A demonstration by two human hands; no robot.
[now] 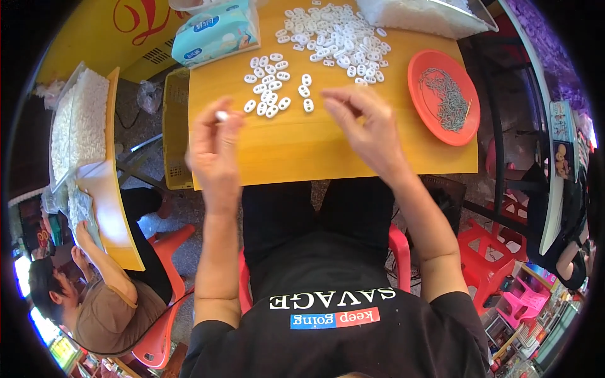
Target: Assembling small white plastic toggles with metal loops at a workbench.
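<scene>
My left hand (215, 148) is raised over the left side of the yellow table, its thumb and fingers closed on a small white plastic piece (222, 116). My right hand (372, 123) reaches in from the right, thumb and forefinger stretched forward and slightly apart; I see nothing between them. Just left of its fingertips, three white oval two-hole plastic pieces (304, 91) stand in a short column. Farther left lies a loose group of similar pieces (270, 82), close to my left hand. A larger heap of them (340, 38) spreads over the far part of the table.
A red round plate (418, 79) of small grey metal pins stands at the right. A teal tissue pack (214, 34) and a bin of white pieces (428, 16) are at the far edge. To the left, another person (110, 302) sits at a second table (123, 233).
</scene>
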